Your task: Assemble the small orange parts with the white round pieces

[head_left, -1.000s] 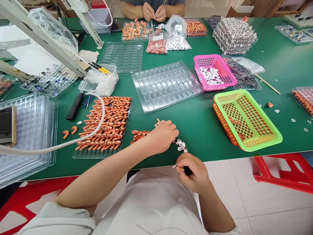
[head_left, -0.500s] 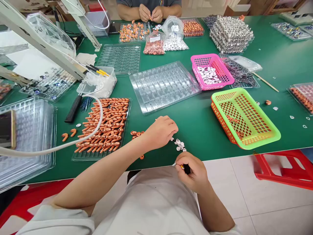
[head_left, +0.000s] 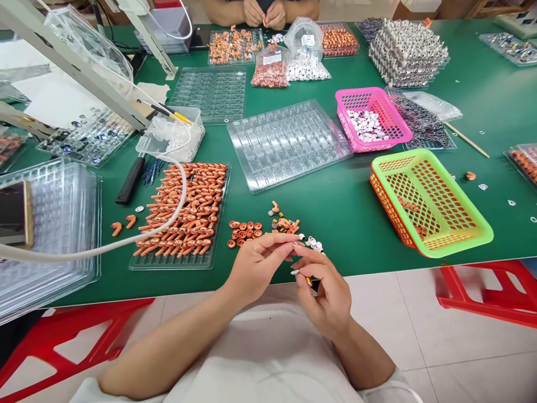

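My left hand point(head_left: 257, 266) is closed, thumb and forefinger pinched together at the tips of my right fingers. Whatever small piece they hold is too hidden to name. My right hand point(head_left: 329, 291) is closed round a small tool with a silver tip and a yellow part point(head_left: 309, 281); its forefinger reaches to the left fingertips. Just beyond the hands lie small white discs point(head_left: 314, 243) and a little heap of orange earphone shells point(head_left: 286, 225) with dark and yellow bits. Left of these sit round orange caps point(head_left: 247, 230). A tray point(head_left: 207, 260) of orange stemmed earphone shells stands farther left.
A green basket point(head_left: 480, 232) with some orange caps stands at right, a pink basket point(head_left: 344, 103) of white discs behind it. Clear trays point(head_left: 289, 143) lie ahead. A white cable point(head_left: 104, 253) crosses the left side. A co-worker's hands point(head_left: 264, 12) are across the table.
My left hand has drawn back from over the small heap towards my right hand, so their fingertips now meet. The orange shells it covered now show. The view has shifted slightly.
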Motion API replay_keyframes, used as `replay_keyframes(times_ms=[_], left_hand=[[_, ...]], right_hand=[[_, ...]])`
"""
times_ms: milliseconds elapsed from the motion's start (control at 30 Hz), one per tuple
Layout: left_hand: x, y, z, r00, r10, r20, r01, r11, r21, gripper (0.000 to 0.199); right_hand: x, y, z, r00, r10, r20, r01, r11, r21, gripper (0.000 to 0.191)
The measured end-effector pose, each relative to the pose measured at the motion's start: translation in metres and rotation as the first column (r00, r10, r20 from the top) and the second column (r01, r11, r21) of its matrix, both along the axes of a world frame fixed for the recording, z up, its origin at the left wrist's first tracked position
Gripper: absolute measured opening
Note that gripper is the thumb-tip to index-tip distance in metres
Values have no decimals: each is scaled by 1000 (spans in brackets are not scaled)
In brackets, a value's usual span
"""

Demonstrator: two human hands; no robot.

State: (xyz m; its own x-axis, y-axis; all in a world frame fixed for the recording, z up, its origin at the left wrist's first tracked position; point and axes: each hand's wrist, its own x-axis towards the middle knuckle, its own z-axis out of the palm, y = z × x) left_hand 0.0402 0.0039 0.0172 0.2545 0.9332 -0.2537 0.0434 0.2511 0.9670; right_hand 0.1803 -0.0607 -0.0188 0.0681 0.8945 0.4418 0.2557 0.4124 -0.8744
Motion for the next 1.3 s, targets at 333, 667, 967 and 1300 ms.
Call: replay_keyframes(times_ms=[333, 667, 967, 1300], left_hand=[[-24, -9, -9, 976, 26, 216, 23, 975, -220, 10], [-36, -2, -8, 961, -183, 210, 241, 923, -300, 23], [-32, -16, -18, 987, -159, -26, 161, 986, 53, 16], [-28, -17, -24, 988, -104, -116, 148, 862, 485, 28]], right_hand=[[3, 4, 4, 978, 85, 191, -90, 996, 18, 23], [17, 14, 8, 908, 298, 293, -305, 952, -23, 23], [14, 16, 17, 987, 158, 12, -141, 908, -394, 11], [12, 21, 19, 981, 189, -36, -178, 822, -541, 12]])
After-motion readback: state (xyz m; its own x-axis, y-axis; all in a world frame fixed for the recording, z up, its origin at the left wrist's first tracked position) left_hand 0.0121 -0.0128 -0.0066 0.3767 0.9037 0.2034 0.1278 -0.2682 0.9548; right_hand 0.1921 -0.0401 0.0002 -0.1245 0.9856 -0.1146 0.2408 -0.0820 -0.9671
